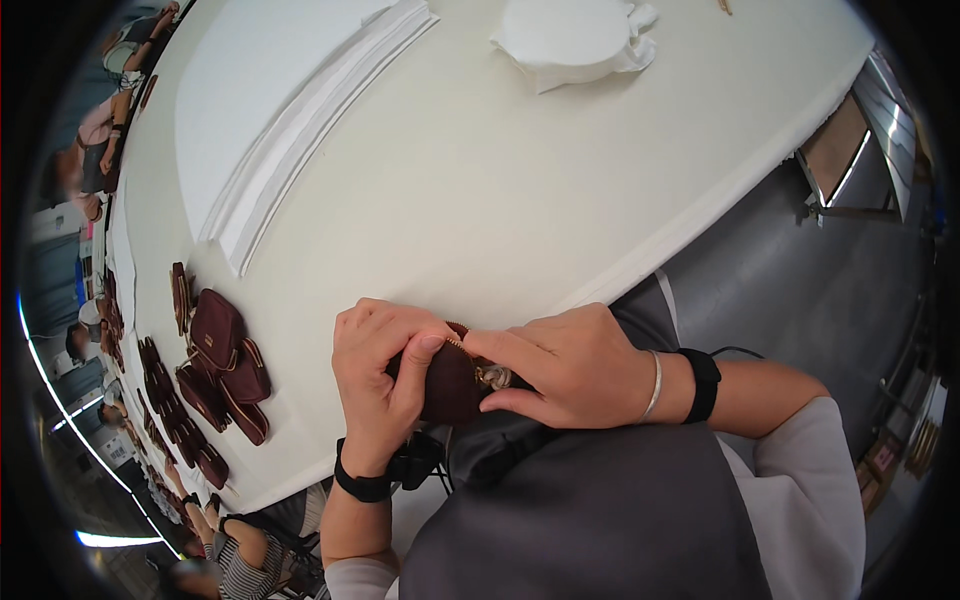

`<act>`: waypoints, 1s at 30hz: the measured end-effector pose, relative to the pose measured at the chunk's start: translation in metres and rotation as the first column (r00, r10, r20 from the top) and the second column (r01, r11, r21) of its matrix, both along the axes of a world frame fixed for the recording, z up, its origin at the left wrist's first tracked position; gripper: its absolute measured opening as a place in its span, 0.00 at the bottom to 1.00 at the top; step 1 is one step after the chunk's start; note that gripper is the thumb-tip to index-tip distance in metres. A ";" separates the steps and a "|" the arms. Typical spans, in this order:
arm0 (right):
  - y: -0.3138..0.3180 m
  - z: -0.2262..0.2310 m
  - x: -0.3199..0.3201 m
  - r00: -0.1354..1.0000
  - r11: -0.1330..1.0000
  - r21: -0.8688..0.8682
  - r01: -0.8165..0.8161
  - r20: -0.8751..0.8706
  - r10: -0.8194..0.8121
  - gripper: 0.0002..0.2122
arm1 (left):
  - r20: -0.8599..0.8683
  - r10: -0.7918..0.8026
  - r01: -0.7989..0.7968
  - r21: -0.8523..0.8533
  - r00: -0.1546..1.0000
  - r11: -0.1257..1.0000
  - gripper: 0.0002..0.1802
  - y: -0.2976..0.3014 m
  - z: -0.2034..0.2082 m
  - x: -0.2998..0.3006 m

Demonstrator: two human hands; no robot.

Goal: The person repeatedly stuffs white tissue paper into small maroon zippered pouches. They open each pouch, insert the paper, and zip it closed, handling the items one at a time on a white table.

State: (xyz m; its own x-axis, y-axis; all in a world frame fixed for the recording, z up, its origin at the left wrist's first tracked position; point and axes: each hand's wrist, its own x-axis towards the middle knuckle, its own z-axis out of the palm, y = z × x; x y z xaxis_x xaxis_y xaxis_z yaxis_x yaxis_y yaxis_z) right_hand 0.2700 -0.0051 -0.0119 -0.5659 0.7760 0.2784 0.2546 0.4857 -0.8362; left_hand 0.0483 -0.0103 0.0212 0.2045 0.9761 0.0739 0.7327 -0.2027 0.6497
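Observation:
A small maroon zip pouch is between my hands, close to my body at the table's near edge. My left hand is closed around its left side, with the thumb lying along the gold-toothed zip edge. From the other side my right hand pinches the pouch's upper right edge, its index finger at the zip. A pale, knotted-looking bit with some gold shows between my right thumb and index finger; its kind is unclear. The fingers hide much of the pouch.
Several maroon pouches are heaped on the white-covered table to the left, with a row of more beyond. White sheets lie stacked farther off, and a white cloth bundle at the far side. Other people sit along the left.

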 end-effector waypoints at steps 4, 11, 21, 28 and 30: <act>-0.002 -0.010 -0.004 0.999 0.995 0.101 0.025 0.019 -0.027 0.10 | -0.025 -0.022 0.022 0.002 0.999 1.000 0.07 0.001 0.002 0.001; 0.024 -0.006 0.003 0.982 0.891 0.453 -0.031 0.181 -0.058 0.05 | -0.158 -0.086 0.089 0.016 0.984 0.996 0.07 0.006 0.001 0.003; 0.027 0.000 0.010 0.965 0.919 0.323 -0.224 0.204 0.163 0.04 | -0.068 -0.285 0.281 -0.072 0.956 0.957 0.03 -0.006 0.012 -0.005; 0.017 -0.003 0.011 0.979 0.931 0.313 -0.190 0.133 0.155 0.05 | -0.110 -0.201 0.213 0.115 0.973 0.970 0.09 -0.019 0.009 -0.009; 0.017 -0.002 0.012 0.977 0.932 0.308 -0.192 0.146 0.154 0.05 | -0.088 -0.217 0.223 0.075 0.972 0.972 0.07 -0.017 0.005 -0.010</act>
